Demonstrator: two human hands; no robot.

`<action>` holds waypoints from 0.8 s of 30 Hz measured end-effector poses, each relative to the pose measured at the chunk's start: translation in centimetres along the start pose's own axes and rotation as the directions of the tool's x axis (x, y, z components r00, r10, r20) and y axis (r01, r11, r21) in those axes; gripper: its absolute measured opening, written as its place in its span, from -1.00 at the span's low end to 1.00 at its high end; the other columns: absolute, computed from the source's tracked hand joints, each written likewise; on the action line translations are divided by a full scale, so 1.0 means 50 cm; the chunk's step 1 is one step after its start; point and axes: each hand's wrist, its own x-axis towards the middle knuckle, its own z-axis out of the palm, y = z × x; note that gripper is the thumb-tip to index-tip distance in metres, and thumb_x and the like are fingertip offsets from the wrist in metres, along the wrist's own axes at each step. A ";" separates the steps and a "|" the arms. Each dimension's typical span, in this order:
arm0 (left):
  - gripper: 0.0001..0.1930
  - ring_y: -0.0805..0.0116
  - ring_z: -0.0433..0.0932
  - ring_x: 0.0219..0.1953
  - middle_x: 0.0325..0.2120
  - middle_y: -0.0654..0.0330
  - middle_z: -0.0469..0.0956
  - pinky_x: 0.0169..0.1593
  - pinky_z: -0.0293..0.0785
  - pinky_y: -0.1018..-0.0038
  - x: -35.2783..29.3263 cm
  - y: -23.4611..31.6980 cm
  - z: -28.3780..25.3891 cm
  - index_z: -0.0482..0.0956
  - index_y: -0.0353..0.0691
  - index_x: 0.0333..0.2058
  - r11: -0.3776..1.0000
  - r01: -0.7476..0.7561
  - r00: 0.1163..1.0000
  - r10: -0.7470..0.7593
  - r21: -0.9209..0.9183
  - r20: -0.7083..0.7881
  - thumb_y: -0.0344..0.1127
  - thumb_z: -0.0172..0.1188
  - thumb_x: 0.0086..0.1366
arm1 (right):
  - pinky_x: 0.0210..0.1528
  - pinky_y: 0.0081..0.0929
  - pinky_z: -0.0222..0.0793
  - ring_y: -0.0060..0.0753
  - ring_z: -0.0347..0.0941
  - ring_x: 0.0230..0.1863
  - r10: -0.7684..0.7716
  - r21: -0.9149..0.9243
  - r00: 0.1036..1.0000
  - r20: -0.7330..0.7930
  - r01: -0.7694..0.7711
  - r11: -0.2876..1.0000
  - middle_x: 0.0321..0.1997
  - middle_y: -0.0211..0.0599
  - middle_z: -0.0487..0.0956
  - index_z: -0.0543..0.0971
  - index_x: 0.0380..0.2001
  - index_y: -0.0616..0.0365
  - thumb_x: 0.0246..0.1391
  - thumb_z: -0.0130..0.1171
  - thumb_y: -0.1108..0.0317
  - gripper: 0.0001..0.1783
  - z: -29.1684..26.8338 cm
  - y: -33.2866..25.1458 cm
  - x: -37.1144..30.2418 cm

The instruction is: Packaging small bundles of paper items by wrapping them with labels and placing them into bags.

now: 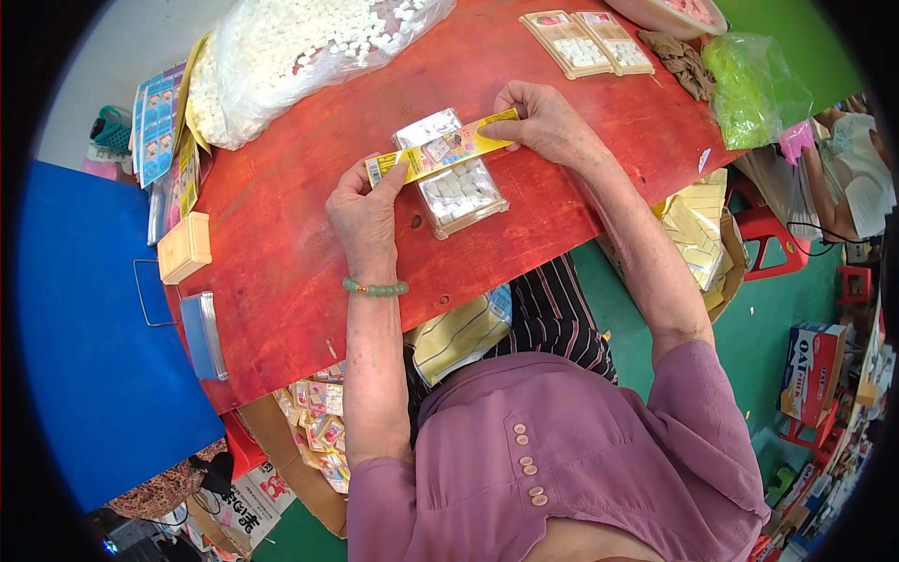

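A yellow printed paper strip (440,152) is stretched between my two hands. My left hand (363,217) pinches its left end, and my right hand (552,124) pinches the right end. Beneath the strip lies a clear-lidded plastic tray pack (464,192) filled with small white pieces. The strip crosses the pack's middle, hiding part of it; whether the two touch I cannot tell. Both rest over the red table (309,272). Striped yellow sheets (468,332) lie on my lap.
A large clear bag of white pieces (300,56) fills the far left. Two filled trays (585,45), a brown cloth (679,62) and a green bag (744,80) sit far right. Left edge: stacked cream trays (184,248). Cartons hold small packs (318,421) and yellow sheets (698,225).
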 end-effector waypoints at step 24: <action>-0.70 0.62 0.48 -0.43 -0.47 0.30 0.59 -0.31 0.41 0.63 0.008 -0.017 0.000 0.59 -0.43 -0.21 0.870 -0.197 0.978 0.206 0.452 0.032 -0.47 0.37 0.06 | -0.48 -0.58 0.23 -0.67 0.32 -0.52 -0.075 -0.197 0.992 -0.104 0.054 0.979 -0.59 -0.47 0.42 0.41 -0.49 0.17 -0.04 0.33 0.39 -0.75 0.017 0.000 -0.009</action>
